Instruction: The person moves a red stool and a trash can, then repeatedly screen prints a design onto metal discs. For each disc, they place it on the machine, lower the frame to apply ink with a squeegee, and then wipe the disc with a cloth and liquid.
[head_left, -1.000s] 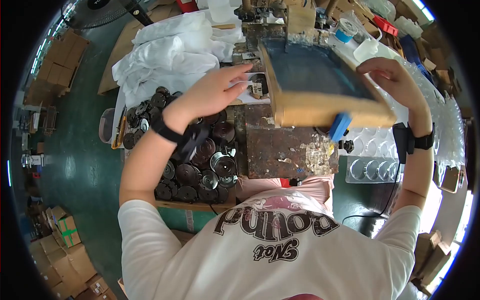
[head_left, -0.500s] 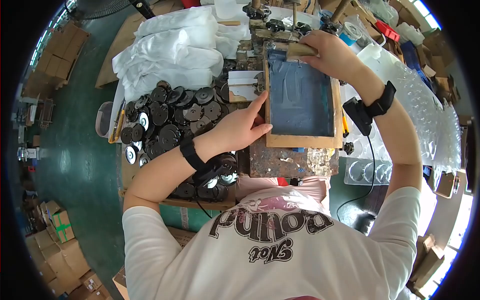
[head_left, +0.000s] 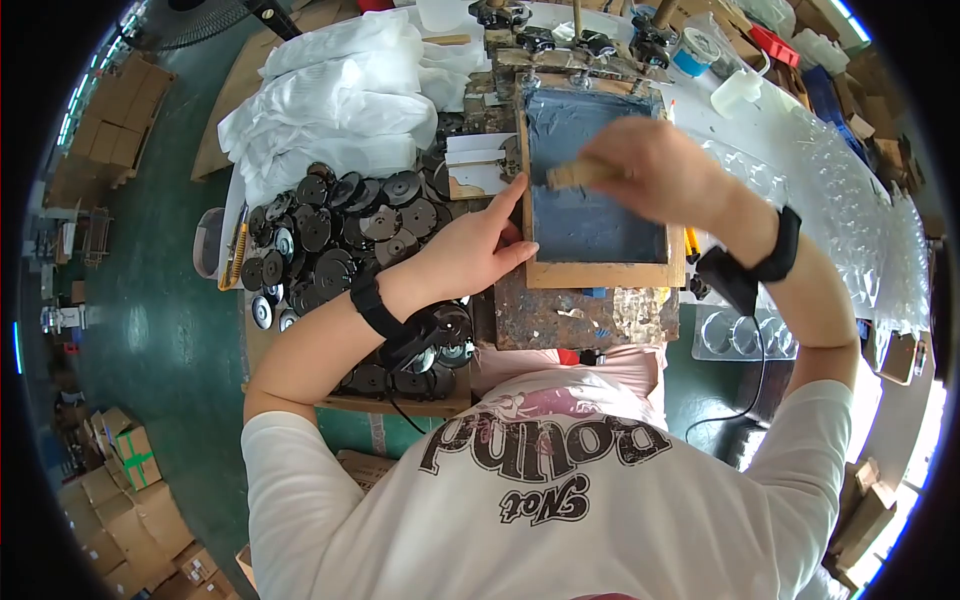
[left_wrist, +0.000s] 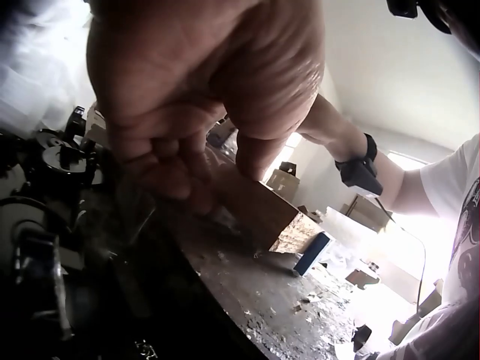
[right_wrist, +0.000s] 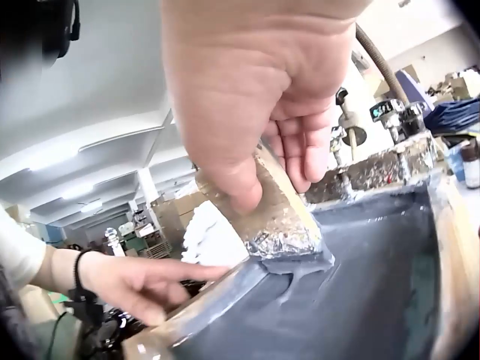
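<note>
A wooden-framed printing screen lies flat on the stained bench, its mesh coated in dark grey-blue ink. My right hand grips the wooden handle of a squeegee, thumb on one side and fingers on the other. In the right wrist view the squeegee stands tilted, its inky lower edge at the mesh near the frame's left side. My left hand touches the frame's left side, index finger stretched out and thumb near the front corner. Whatever lies beneath the screen is hidden.
Many dark round discs are heaped left of the screen, with white wrapped bundles behind them. A white card lies by the frame's left side. Metal clamps stand at the back. Clear plastic trays are on the right.
The screen has come down from a tilted position to lie flat. My left hand has moved to its left side. My right hand has taken the squeegee and brought it from the far end toward me.
</note>
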